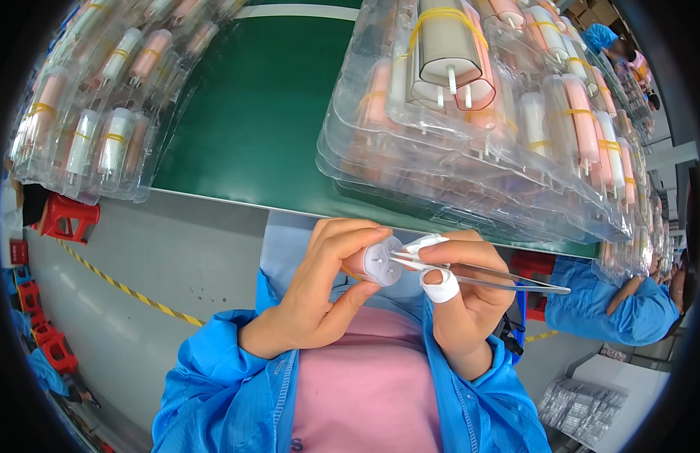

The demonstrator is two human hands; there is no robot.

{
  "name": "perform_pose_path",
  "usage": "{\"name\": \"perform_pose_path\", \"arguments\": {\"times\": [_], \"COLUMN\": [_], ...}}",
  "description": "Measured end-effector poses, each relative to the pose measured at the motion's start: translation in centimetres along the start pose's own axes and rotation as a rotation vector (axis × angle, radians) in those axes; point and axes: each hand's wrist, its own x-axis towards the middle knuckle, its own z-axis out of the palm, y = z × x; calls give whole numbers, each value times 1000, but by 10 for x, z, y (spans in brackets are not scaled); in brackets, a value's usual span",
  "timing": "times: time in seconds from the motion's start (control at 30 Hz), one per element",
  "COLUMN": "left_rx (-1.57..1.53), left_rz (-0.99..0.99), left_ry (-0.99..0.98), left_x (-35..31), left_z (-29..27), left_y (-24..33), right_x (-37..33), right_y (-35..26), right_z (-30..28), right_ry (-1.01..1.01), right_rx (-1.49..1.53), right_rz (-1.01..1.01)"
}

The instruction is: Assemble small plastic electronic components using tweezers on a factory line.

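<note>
My left hand (320, 291) is closed round a small cylinder (381, 262), its pale round end turned to the right. A thin pin sticks out from the middle of that end. In my right hand (467, 302) is a pair of tweezers (508, 278), pinched between thumb and fingers. White tape wraps the thumb and one finger of this hand. The tweezers' tips meet or nearly meet the cylinder's end; whether they grip the pin I cannot tell. Both hands are in front of my chest, just short of the table's near edge.
Stacked clear plastic trays (470, 174) of pink, white and grey cylinders with yellow bands stand on the green table (252, 98) at the right. More filled trays (101, 143) stand at the left. Red stools (69, 217) line the floor. Another person's blue sleeve (584, 298) shows at the right.
</note>
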Motion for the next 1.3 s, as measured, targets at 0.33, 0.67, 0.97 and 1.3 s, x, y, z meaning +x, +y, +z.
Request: {"name": "perform_pose_path", "arguments": {"times": [0.33, 0.67, 0.97, 1.3], "left_rx": [-41, -26, -9, -18], "left_rz": [18, 8, 5, -21], "left_ry": [34, 44, 35, 26], "left_x": [0, 1, -2, 0], "left_z": [3, 3, 2, 2], "left_y": [-1, 0, -3, 1], "right_x": [2, 3, 5, 4], "right_y": [0, 2, 4, 9], "right_z": [3, 2, -1, -3], "right_ry": [-12, -30, -84, -45], "right_rx": [-26, -51, -73, -16], "right_rz": [-12, -34, -72, -58]}}
